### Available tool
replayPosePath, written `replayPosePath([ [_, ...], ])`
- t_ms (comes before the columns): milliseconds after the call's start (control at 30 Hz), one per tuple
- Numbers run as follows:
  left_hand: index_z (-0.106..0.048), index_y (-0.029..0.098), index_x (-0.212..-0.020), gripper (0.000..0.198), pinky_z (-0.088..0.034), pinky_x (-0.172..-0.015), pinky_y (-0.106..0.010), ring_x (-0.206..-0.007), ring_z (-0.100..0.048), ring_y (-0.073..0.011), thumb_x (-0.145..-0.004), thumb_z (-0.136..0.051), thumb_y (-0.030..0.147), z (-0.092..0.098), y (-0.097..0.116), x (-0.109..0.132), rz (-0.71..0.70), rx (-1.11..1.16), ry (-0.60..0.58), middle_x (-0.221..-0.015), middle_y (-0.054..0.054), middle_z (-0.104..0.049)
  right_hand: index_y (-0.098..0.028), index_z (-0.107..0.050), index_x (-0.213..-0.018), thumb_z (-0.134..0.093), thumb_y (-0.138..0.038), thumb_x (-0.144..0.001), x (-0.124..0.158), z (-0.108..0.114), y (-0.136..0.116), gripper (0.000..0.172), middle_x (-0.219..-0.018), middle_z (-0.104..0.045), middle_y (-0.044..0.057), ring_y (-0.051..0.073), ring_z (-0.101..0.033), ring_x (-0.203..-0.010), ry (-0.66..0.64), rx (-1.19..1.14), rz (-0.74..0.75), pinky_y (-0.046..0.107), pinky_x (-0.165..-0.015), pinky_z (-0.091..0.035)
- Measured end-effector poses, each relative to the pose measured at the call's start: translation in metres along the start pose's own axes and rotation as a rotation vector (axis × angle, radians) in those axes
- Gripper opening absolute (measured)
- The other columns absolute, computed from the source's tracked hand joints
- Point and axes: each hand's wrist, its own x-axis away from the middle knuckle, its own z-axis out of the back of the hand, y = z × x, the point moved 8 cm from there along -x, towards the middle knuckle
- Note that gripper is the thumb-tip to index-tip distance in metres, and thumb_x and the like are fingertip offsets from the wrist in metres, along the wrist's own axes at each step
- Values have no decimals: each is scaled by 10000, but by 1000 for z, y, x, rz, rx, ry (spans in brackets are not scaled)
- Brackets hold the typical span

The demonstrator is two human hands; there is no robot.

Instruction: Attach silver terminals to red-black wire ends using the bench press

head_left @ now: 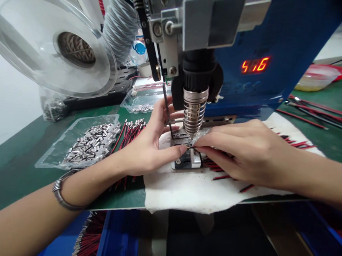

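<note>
My left hand (149, 150) reaches in from the left, fingers spread behind the small metal fixture (195, 160), its thumb tip at a small metal piece on top. From the right, my right hand (249, 148) pinches a thin wire (193, 147) between thumb and forefinger at the same spot; most of the wire is hidden by the hand. Right above the fingertips stands the soldering iron head (197, 107) of a bench machine, its coil spring ending in a narrow tip. Red and black wires (214, 166) lie on the white cloth (174, 192) under my right hand.
A clear tray (43, 161) holds small metal connectors, beside a bundle of red and black wires (128, 134). A clear fume hood (40, 47) hangs upper left. The blue machine body (283, 34) shows red digits. Below the table edge is a blue bin (116, 238).
</note>
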Motion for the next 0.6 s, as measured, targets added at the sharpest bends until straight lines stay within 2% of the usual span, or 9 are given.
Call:
replayPosePath([
  [167, -207, 408, -1630, 1021, -364, -1226, -651, -1515, -367, -408, -803, -799, 318, 0, 2, 0, -38, -11, -14, -1645, -103, -381, -148, -692, -900, -523, -145, -1023, -1, 0, 1, 209, -809, -765, 41, 173, -709, -687, -7, 0, -12, 304, -592, -481],
  [400, -197, 378, -1636, 1048, -351, -1242, -631, -1514, -373, -396, -796, -821, 331, 1, 1, 0, -3, -7, 4, -1636, -119, -390, -165, -678, -895, -528, -174, -1037, 0, 1, 3, 207, -836, -771, 46, 174, -701, -669, 21, -31, -61, 314, -570, -458],
  [600, -213, 409, -1623, 1032, -363, -1237, -633, -1514, -372, -394, -796, -820, 292, 0, 1, 0, 4, -14, 0, -1617, -102, -409, -190, -661, -899, -545, -152, -1021, -1, 1, 4, 172, -788, -737, 32, 178, -678, -639, 35, -74, -95, 319, -590, -477],
])
